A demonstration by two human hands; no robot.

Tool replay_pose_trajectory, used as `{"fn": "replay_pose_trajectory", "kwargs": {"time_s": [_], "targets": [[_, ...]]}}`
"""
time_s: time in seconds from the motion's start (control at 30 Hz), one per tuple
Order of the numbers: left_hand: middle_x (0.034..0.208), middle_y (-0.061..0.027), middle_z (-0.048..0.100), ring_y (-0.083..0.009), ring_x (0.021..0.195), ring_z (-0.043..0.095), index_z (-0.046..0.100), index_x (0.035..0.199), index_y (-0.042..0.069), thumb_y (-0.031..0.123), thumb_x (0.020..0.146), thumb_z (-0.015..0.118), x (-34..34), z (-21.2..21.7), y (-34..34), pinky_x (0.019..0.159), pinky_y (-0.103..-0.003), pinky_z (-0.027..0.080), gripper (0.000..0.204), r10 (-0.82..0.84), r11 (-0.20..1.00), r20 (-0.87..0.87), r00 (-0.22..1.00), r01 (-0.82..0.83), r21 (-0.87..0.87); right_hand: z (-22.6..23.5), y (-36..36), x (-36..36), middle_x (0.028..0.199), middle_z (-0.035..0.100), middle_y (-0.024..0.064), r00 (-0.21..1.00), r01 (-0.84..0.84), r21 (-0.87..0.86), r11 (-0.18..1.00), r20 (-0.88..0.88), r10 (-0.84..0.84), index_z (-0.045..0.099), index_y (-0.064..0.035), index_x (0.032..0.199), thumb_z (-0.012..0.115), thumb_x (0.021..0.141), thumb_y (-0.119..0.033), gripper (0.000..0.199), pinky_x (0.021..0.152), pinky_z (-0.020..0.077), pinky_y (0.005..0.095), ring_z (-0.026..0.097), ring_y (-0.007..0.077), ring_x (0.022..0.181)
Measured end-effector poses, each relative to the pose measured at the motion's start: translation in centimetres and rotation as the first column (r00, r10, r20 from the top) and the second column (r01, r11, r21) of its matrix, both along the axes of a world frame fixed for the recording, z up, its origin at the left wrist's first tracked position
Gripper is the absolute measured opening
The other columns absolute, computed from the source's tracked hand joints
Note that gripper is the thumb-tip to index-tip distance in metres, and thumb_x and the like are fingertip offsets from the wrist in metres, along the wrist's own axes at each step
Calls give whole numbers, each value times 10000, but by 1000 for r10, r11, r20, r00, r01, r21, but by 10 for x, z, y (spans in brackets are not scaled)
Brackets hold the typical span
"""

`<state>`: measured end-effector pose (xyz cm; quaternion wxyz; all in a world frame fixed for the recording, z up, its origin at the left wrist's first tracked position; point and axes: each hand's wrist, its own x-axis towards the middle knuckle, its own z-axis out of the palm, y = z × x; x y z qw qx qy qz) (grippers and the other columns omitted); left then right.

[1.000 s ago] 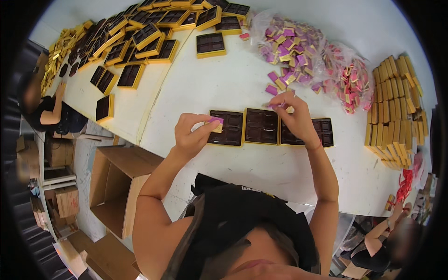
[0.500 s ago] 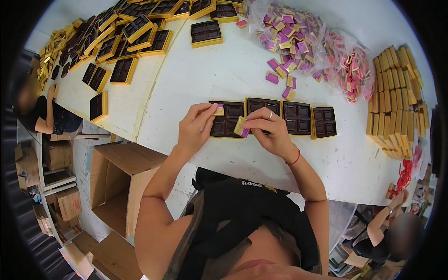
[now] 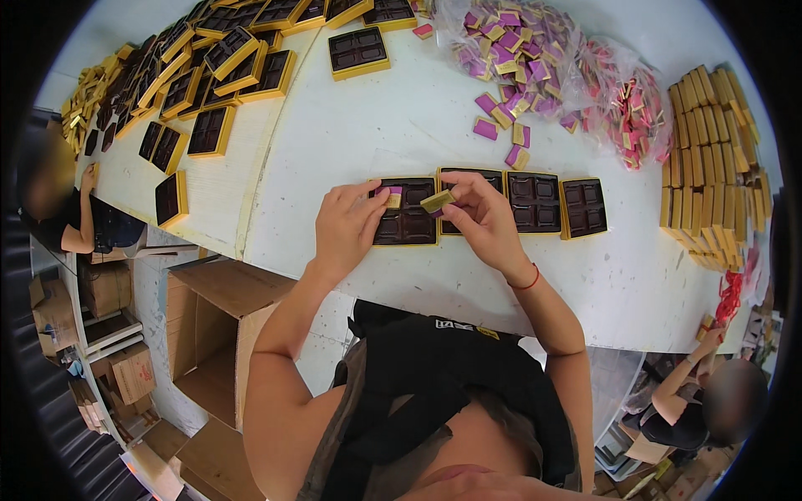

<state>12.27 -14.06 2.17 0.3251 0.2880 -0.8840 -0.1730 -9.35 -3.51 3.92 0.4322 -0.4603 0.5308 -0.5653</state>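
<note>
A row of several gold-rimmed boxes with dark brown compartment trays lies on the white table (image 3: 401, 125). My left hand (image 3: 351, 225) rests on the leftmost box (image 3: 409, 225), fingertips pressing a purple-wrapped candy (image 3: 394, 194) into a top compartment. My right hand (image 3: 480, 219) hovers over the second box (image 3: 489, 179) and pinches a gold-wrapped candy (image 3: 438, 200) between thumb and fingers. Two more open boxes (image 3: 535, 202) (image 3: 585, 207) sit to the right, their compartments bare.
Clear bags of purple candies (image 3: 518, 50) and pink candies (image 3: 626, 108) lie at the back. Loose purple and gold candies (image 3: 501, 134) are scattered nearby. Stacked gold lids (image 3: 710, 159) stand right. Many open boxes (image 3: 217, 75) cover the left. Cardboard cartons (image 3: 209, 334) stand below. Other people sit at left and lower right.
My right hand came back from the loose candies to the boxes with a gold candy. My left hand stayed on the leftmost box with the purple candy.
</note>
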Motion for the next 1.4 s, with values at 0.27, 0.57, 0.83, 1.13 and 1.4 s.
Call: {"fn": "replay_pose_trajectory", "kwargs": {"time_s": [0.27,0.57,0.83,1.13,1.4], "targets": [[1296,-50,633,-296,1243,546,684,1204,124,31,864,653,0,-5,-10,996,-384,457,354,-148,987,141,979,154,-36,6,2,1,993,570,39,992,-81,111,991,-85,91,577,-10,1189,575,932,42,262,676,530,227,632,105,863],[1451,-71,518,-321,1358,462,586,1318,96,71,883,647,10,-8,-6,1065,-405,427,441,-209,968,109,972,190,163,1,-21,11,1040,689,108,750,-299,-239,924,-658,73,701,-38,1077,661,827,39,264,735,550,334,649,255,843],[1401,-129,559,-355,1320,502,636,1200,59,33,800,707,8,-9,-7,1043,-418,445,406,-172,981,45,984,167,102,-12,-4,14,1067,699,108,602,-347,-249,904,-798,12,648,-33,1187,618,806,5,384,876,543,366,642,282,1027],[1329,-127,610,-350,1248,554,676,1105,38,59,796,725,5,3,-17,1013,-425,455,314,-215,976,141,966,218,-5,-3,31,36,1173,635,219,626,-307,-114,945,-772,111,517,-10,1354,574,819,-8,538,987,480,440,609,353,1129],[1290,-132,616,-339,1194,582,680,1056,38,8,858,659,-1,-15,-14,980,-396,478,201,-168,985,39,985,167,47,-29,31,50,1314,575,189,604,-234,-263,936,-793,-72,550,-39,1332,573,810,-13,523,1085,383,491,500,367,1279]]}}
